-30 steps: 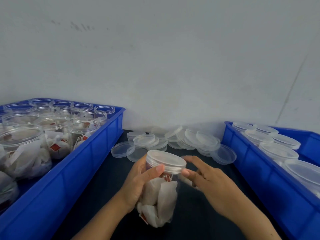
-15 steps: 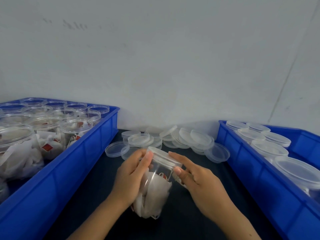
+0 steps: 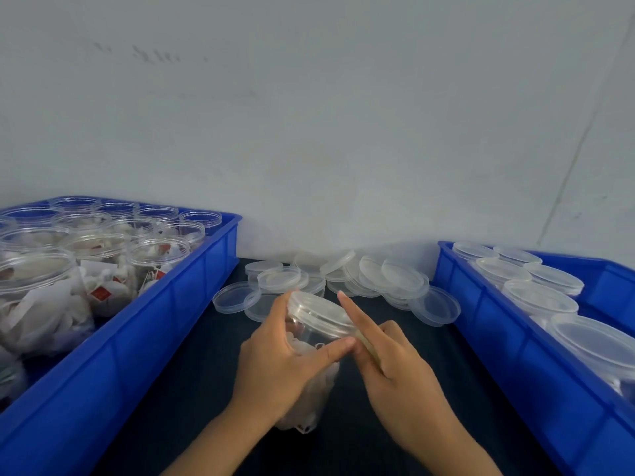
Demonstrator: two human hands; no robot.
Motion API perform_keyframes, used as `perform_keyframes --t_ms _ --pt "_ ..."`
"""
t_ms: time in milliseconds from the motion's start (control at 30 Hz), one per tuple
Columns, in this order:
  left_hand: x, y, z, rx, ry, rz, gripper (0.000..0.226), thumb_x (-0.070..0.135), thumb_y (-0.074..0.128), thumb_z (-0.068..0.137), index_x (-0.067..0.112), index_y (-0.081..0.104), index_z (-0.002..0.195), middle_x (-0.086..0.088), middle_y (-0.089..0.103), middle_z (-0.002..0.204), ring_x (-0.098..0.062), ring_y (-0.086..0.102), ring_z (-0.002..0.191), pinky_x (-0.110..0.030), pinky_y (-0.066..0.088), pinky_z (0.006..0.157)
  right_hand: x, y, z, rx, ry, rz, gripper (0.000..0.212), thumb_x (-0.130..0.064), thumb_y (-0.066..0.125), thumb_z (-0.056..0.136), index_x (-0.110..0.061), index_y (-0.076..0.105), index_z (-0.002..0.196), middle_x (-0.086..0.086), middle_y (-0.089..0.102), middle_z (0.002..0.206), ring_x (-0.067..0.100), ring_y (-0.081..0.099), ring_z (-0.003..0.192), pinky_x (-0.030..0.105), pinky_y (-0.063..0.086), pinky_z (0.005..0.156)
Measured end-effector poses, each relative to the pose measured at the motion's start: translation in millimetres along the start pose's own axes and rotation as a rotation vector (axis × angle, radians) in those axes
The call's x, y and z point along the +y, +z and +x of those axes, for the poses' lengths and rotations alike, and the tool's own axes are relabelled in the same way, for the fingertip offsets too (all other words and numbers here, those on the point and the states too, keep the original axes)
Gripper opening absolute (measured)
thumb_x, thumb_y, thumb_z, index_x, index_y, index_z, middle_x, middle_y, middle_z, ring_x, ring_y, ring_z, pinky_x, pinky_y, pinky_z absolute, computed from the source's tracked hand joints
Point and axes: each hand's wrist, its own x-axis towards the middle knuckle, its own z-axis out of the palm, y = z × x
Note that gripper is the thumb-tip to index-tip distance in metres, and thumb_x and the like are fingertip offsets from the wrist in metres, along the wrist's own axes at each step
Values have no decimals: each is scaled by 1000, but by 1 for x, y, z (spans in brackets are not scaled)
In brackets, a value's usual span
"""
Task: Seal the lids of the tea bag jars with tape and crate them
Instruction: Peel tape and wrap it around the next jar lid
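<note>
A clear tea bag jar (image 3: 311, 333) with a clear lid (image 3: 318, 309) is tilted away from me over the dark table. My left hand (image 3: 278, 367) grips the jar's body, thumb across its front. My right hand (image 3: 403, 381) lays its straight index finger along the lid's right rim, the other fingers curled. A pale translucent tape strip (image 3: 370, 348) runs from the rim down under that finger and is pinched there. The blue crate (image 3: 192, 281) on the left holds several open jars of tea bags (image 3: 99, 269).
A blue crate (image 3: 515, 359) on the right holds several lidded jars (image 3: 539, 298). A heap of loose clear lids (image 3: 378, 276) lies at the back of the table against the grey wall. Dark tabletop (image 3: 178, 383) shows between the crates.
The jar has tipped further away and sunk lower. My left thumb has slid across its front, and my right index finger has straightened onto the lid's rim.
</note>
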Motion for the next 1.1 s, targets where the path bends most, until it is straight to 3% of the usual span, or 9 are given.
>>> perform_keyframes --t_ms 67,167,233,367,500,633,867,967,1100 --pt "-2 -2 3 22 -18 -60 68 85 65 43 50 50 100 44 57 97 20 55 92 -3 44 65 3 -2 1 -48 -10 34 58 -44 36 99 -75 0 132 -12 47 86 5 53 75 24 49 72" --pt "-7 -7 10 40 -81 -157 68 79 71 44 42 57 100 36 64 94 16 60 87 -10 46 72 7 -5 3 -170 108 200 62 -70 29 86 -66 -1 140 -2 66 71 4 61 66 22 47 70" --pt "-11 -10 13 34 -95 -202 67 74 76 48 37 60 102 30 68 94 12 62 87 -18 46 75 11 -6 4 -224 140 304 75 -78 33 76 -56 10 144 -6 64 61 2 58 58 21 45 68" --pt "-17 -13 13 13 -74 -254 66 63 74 49 32 61 106 19 71 96 10 63 91 -10 46 72 18 -12 6 -143 108 333 56 -77 43 74 -63 34 127 -8 44 54 1 43 54 26 41 63" --pt "-17 -15 12 -89 -38 -326 68 60 80 52 28 63 110 17 72 103 3 65 96 -7 49 74 19 -19 6 -109 92 152 53 -77 35 76 -59 37 126 -9 48 55 1 45 51 16 38 54" --pt "-17 -10 10 -207 -48 -469 72 51 79 53 20 61 116 6 72 108 -6 67 101 -10 49 77 23 -23 5 -36 55 -26 59 -79 24 76 -59 29 131 -9 59 66 -2 56 66 16 42 59" --pt "-15 -9 9 -259 -56 -524 95 67 84 40 17 60 117 2 72 110 -9 67 102 -12 50 79 19 -24 4 -61 91 21 53 -76 28 77 -73 22 129 -8 69 94 3 63 85 17 49 75" --pt "-15 -8 10 -229 -68 -525 88 61 84 43 17 60 116 5 72 108 -7 67 101 -11 50 77 16 -27 3 -14 97 5 56 -76 28 75 -70 26 131 -7 70 103 7 63 95 17 47 77" --pt "-13 -7 11 -131 -80 -490 77 52 85 50 20 58 115 13 72 104 -1 67 97 -13 50 75 9 -35 -2 81 47 -67 49 -69 34 84 -67 31 133 -11 68 77 -2 61 76 19 51 74"
